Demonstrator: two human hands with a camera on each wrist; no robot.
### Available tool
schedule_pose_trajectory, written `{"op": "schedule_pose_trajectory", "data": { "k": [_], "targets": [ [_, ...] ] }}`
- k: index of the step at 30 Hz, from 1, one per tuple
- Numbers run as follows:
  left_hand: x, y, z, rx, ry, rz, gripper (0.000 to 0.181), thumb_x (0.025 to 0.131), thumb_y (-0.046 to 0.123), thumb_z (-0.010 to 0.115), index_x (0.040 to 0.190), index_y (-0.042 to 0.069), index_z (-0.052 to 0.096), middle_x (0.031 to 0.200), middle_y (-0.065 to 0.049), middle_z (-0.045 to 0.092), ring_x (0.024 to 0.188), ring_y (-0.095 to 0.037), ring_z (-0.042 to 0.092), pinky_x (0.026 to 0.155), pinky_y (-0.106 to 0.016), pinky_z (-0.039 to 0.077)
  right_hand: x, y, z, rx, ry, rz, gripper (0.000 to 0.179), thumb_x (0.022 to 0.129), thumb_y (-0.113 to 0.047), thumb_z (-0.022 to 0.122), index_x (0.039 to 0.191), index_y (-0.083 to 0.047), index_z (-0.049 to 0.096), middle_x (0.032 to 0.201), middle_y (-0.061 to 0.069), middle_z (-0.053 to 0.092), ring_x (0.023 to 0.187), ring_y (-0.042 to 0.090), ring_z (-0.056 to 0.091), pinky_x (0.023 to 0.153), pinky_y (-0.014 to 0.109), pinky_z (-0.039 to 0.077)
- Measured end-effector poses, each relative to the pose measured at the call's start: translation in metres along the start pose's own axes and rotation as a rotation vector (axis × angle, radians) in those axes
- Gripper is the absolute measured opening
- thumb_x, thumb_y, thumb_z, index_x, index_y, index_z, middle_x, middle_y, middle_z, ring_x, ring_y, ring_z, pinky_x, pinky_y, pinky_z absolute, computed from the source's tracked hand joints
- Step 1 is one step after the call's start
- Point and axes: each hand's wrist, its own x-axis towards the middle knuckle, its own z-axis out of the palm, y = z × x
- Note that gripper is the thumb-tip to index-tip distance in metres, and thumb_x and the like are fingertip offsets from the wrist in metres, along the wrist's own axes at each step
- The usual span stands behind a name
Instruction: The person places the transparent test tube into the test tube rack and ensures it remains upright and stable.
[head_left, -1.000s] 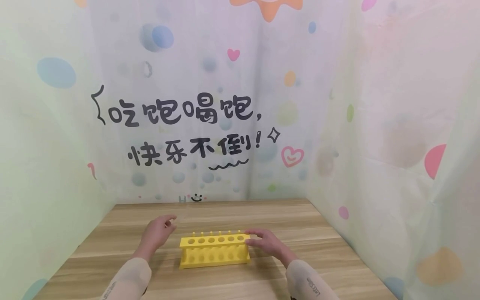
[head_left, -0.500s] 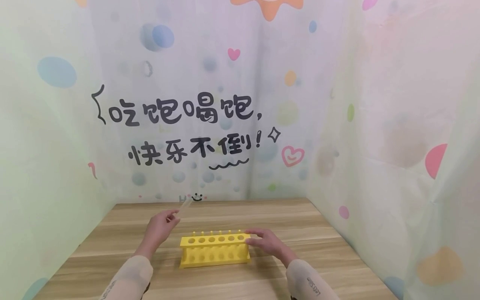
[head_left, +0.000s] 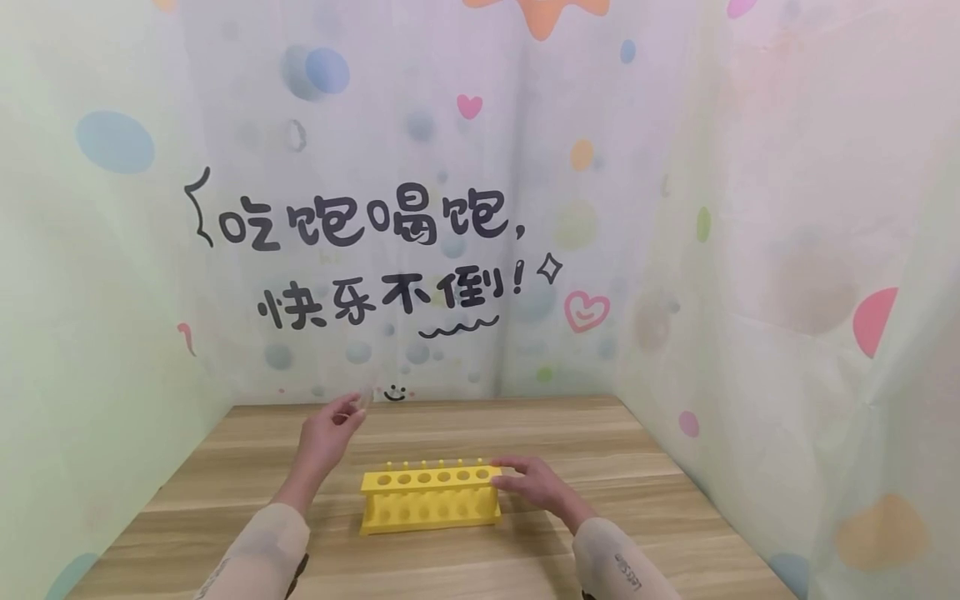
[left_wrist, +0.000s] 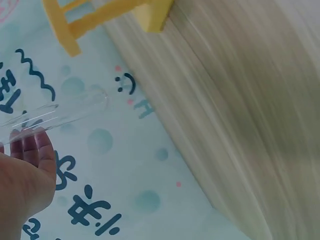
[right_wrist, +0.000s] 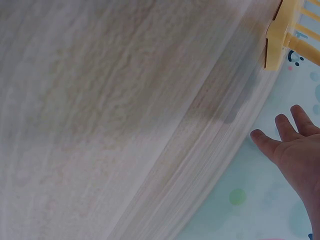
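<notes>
A clear test tube (left_wrist: 75, 110) is pinched in my left hand (head_left: 327, 429), raised behind and left of the yellow test tube rack (head_left: 431, 500). In the left wrist view the tube's rounded end points away from the fingers; its other end runs out of the frame. My right hand (head_left: 534, 485) grips the right end of the rack's top plate, finger behind and thumb in front. Three other fingers (right_wrist: 287, 130) spread out in the right wrist view. The rack stands upright on the table, with a row of round holes and short pegs along the back.
The wood-grain table (head_left: 600, 533) is bounded by a printed back curtain (head_left: 450, 358) with dark lettering. Curtains also hang along its left side (head_left: 90, 333) and right side (head_left: 787, 375).
My left hand has risen and moved slightly away, and the clear test tube now shows in its fingers. The rack and my right hand have stayed in place.
</notes>
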Motion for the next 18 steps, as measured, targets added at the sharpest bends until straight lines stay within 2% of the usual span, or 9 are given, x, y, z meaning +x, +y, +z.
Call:
{"op": "schedule_pose_trajectory", "data": {
  "k": [3, 8, 12, 18],
  "targets": [
    [0.001, 0.008, 0.001, -0.062, 0.022, -0.016, 0.047, 0.095, 0.036, 0.057, 0.137, 0.015, 0.05, 0.12, -0.011, 0.061, 0.11, -0.027, 0.059, 0.087, -0.039, 0.054, 0.0, 0.0, 0.0, 0.001, 0.004, 0.005, 0.04, 0.087, -0.044, 0.066, 0.122, -0.026, 0.064, 0.137, 0.01, 0.055, 0.131, 0.042, 0.043, 0.104, 0.064, 0.034],
    [0.0, 0.02, 0.005, -0.178, 0.05, -0.006, 0.045, 0.094, 0.031, 0.061, 0.134, 0.014, 0.053, 0.116, -0.011, 0.062, 0.101, -0.022, 0.061, 0.08, -0.025, 0.055, -0.001, 0.0, 0.0, 0.009, 0.003, 0.001, 0.039, 0.087, -0.043, 0.066, 0.122, -0.025, 0.064, 0.137, 0.01, 0.056, 0.131, 0.042, 0.043, 0.104, 0.064, 0.034],
    [-0.001, 0.026, 0.008, -0.23, 0.035, -0.003, 0.043, 0.093, 0.029, 0.061, 0.133, 0.014, 0.054, 0.114, -0.011, 0.062, 0.095, -0.019, 0.061, 0.076, -0.022, 0.055, 0.0, 0.001, 0.0, 0.012, -0.001, -0.006, 0.039, 0.087, -0.042, 0.066, 0.122, -0.024, 0.064, 0.137, 0.01, 0.056, 0.131, 0.042, 0.042, 0.104, 0.064, 0.033],
    [-0.004, 0.026, 0.012, -0.266, 0.004, -0.022, 0.044, 0.093, 0.032, 0.061, 0.132, 0.014, 0.054, 0.115, -0.011, 0.061, 0.095, -0.02, 0.062, 0.075, -0.019, 0.054, 0.001, 0.001, -0.001, 0.012, -0.001, -0.018, 0.039, 0.087, -0.042, 0.066, 0.122, -0.023, 0.065, 0.136, 0.01, 0.057, 0.131, 0.042, 0.043, 0.104, 0.063, 0.034]
  ]
}}
